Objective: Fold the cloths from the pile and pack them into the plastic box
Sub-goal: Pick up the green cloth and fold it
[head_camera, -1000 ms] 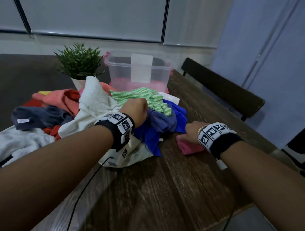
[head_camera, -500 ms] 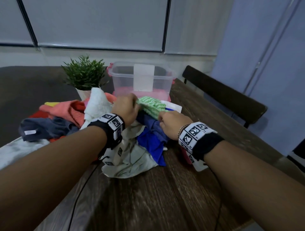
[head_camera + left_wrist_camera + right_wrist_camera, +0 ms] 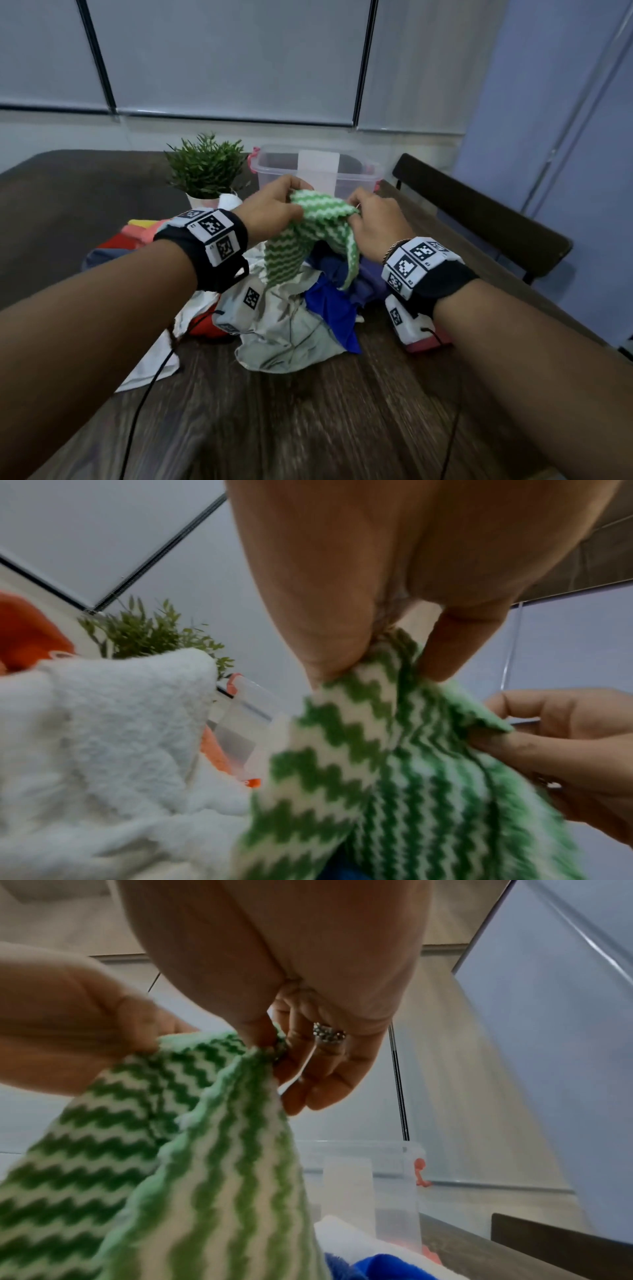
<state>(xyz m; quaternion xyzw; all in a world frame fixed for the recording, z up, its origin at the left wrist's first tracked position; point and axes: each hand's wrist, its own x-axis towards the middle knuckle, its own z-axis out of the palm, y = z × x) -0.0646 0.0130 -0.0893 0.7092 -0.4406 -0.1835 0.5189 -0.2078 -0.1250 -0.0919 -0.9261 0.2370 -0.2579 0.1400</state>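
Both my hands, left hand [image 3: 274, 209] and right hand [image 3: 375, 222], pinch the green cloth [image 3: 308, 236] above the pile [image 3: 291, 318]; next I spread it flat to fold.

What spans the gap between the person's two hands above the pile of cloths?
A green-and-white zigzag cloth stretches between the left hand and the right hand, each pinching an upper edge. The head view shows it best; both wrist views confirm.

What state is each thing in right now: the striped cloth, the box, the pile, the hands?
Green-and-white cloth: lifted above the pile, unfolded, hanging.
Left hand: pinches the cloth's top edge.
Right hand: pinches the same edge.
Plastic box: lid off, pink cloth inside.
Pile of cloths: crumpled, unfolded on the table.
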